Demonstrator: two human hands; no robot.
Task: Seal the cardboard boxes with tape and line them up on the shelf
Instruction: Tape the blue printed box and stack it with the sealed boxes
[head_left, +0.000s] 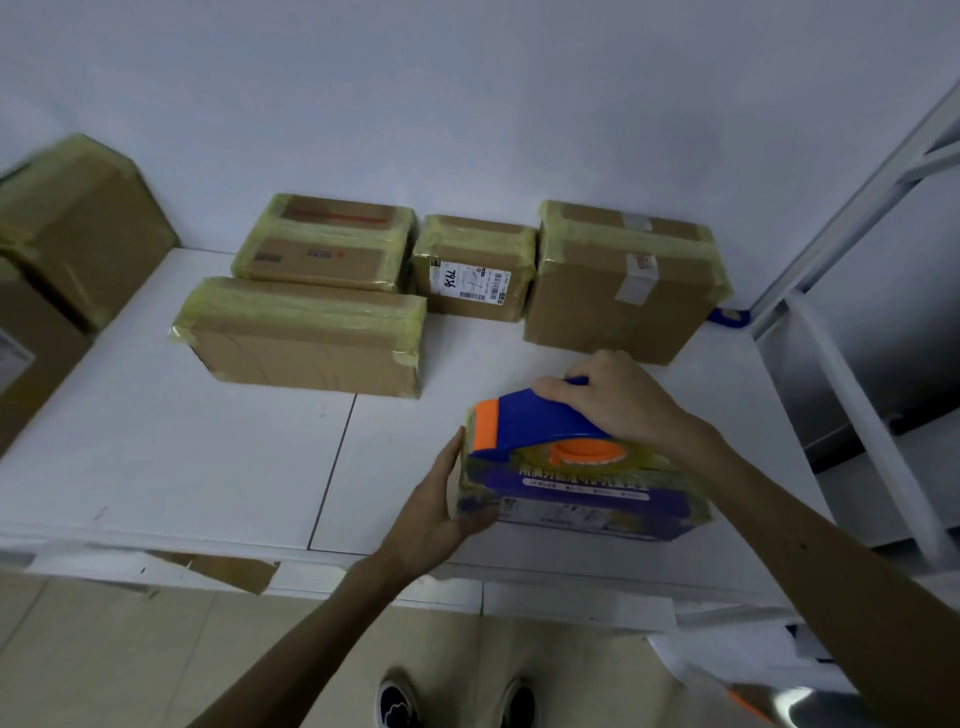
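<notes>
Taping underway: right hand (618, 402) grips the blue-and-orange tape dispenser (535, 426) on the purple printed box (587, 493), left hand (441, 499) clasps its end. Next, probably, a steady pull across.

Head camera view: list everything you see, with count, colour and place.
shelf: one, white, mid-frame
taped boxes: four, brown with yellowish tape, back of shelf
large boxes: at least two, brown, far left
printed box: one, purple, front of shelf
tape dispenser: one, blue and orange, on printed box
small object: one, blue, behind rightmost taped box
left hand: one, holds printed box's left end
right hand: one, grips tape dispenser
</notes>
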